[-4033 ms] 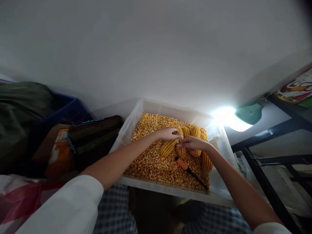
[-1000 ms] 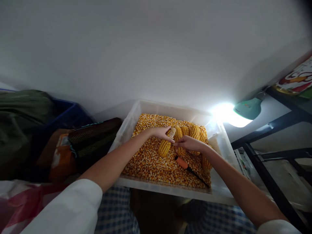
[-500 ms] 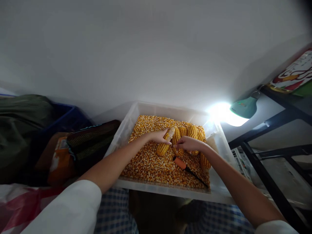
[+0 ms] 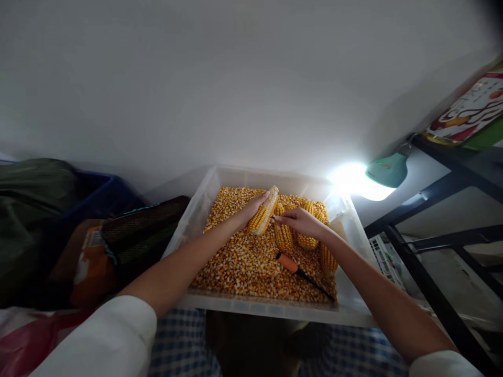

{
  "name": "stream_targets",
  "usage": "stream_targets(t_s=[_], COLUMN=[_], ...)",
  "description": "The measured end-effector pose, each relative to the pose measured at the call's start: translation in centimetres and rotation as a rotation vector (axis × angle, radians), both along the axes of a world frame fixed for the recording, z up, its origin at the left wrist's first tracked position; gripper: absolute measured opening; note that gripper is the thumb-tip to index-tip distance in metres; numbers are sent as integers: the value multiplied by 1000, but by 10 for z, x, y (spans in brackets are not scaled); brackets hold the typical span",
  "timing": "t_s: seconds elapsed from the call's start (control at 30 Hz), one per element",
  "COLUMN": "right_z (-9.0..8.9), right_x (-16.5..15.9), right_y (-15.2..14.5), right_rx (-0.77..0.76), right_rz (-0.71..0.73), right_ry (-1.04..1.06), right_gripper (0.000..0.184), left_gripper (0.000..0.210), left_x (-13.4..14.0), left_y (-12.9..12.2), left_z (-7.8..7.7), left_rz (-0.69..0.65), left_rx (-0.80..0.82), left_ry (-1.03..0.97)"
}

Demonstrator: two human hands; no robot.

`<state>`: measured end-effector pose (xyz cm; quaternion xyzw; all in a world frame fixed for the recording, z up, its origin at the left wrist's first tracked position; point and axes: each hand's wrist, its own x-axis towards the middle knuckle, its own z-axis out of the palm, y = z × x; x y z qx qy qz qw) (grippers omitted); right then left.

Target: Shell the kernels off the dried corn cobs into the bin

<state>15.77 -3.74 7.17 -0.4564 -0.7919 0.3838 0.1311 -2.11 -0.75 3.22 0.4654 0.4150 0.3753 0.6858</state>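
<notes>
— Catalogue it for me, big pieces first.
— One translucent tub (image 4: 267,309), before you. Left of the tub: one blue bin (image 4: 112,189).

— And my arms?
— Two, bare below white sleeves, slanting inward over the tub from either side: left forearm (image 4: 184,262), right forearm (image 4: 369,283).

— Tub contents?
— One bed of loose kernels (image 4: 243,267); several yellow ears (image 4: 283,236), grouped in the tub's right half; one orange-handled tool (image 4: 287,263), black shaft pointing to the tub's near right corner.

— In hand?
— One partly stripped ear (image 4: 259,220), tilted, over the tub's middle, clamped in your left hand (image 4: 252,206). Your right hand (image 4: 303,221) is bent inward, fingertips at that ear's side nearer the tub's right end; whether they pinch anything, I cannot tell.
</notes>
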Motion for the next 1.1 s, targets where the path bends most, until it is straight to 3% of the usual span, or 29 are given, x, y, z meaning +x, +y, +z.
stream_targets(t_s=[0.23, 0.33, 0.47, 0.6, 0.83, 1.0, 1.1], right_z=[-9, -16, -22, -24, -27, -28, -26], right_x=[-8, -12, -15, -16, -20, -23, -20], right_y=[-3, -5, -7, -6, -10, -13, -12], right_rx=[94, 127, 129, 126, 142, 187, 146], right_rz=[-5, -8, -8, -10, -13, -46, 12], right_ry=[-30, -83, -127, -119, -90, -146, -149], right_gripper=[44, 42, 40, 40, 36, 34, 31], left_gripper=[47, 47, 48, 47, 46, 48, 49], left_x=[6, 5, 5, 6, 10, 9, 10], left_y=[3, 3, 1, 0, -7, -9, -12], left_z=[-19, -26, -29, -28, -22, -21, -22], left_rz=[127, 129, 93, 109, 244, 249, 210], left_rx=[-42, -142, -270, -276, -99, 71, 215], left_ry=[-29, -74, -82, -96, 67, 309, 470])
